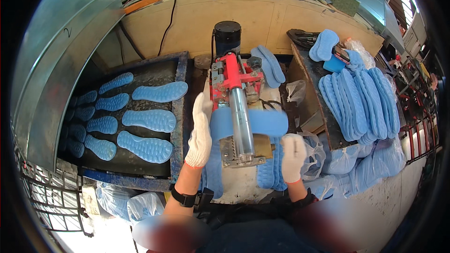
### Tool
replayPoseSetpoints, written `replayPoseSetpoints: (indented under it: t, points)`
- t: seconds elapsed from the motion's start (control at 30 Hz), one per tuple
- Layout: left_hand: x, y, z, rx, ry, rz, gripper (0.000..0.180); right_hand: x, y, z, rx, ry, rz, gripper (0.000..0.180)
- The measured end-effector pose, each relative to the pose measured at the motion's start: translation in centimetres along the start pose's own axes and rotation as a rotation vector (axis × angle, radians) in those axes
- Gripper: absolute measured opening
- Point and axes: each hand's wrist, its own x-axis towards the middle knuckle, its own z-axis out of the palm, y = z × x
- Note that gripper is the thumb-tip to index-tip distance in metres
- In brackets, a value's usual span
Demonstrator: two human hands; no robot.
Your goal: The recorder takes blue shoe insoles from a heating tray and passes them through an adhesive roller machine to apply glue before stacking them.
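Observation:
Both my hands wear white knit gloves. My left hand (200,131) grips the left end of a blue shoe insole (267,121) that lies crosswise under the steel roller (242,122) of a small red roller machine (230,76). My right hand (292,155) hovers just below the insole's right end, fingers curled, touching a bundle of blue insoles (269,171) that hangs in front of the machine. Whether it grips them I cannot tell.
Left of the machine, a dark conveyor belt (140,157) carries several blue insoles (145,146) into a metal hood (56,65). On the right, a stack of blue insoles (361,103) leans on a dark tray. Clear plastic bags (311,154) lie about.

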Motion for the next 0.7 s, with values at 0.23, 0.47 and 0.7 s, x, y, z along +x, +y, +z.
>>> replayPoseSetpoints:
  t: [0.23, 0.47, 0.7]
  points:
    - [-5.9, 1.0, -2.0, -0.190, 0.053, -0.560, 0.068, -5.1, 9.4, 5.5, -0.592, -0.398, -0.165, 0.041]
    - [-8.8, 8.6, -4.3, -0.600, 0.072, -0.821, 0.059, -6.2, 13.6, 6.1, -0.267, -0.444, 0.060, 0.042]
    - [5.2, 5.0, -10.6, -0.775, 0.192, -0.365, 0.051, -6.5, 14.0, 5.4, -0.184, -0.438, 0.019, 0.049]
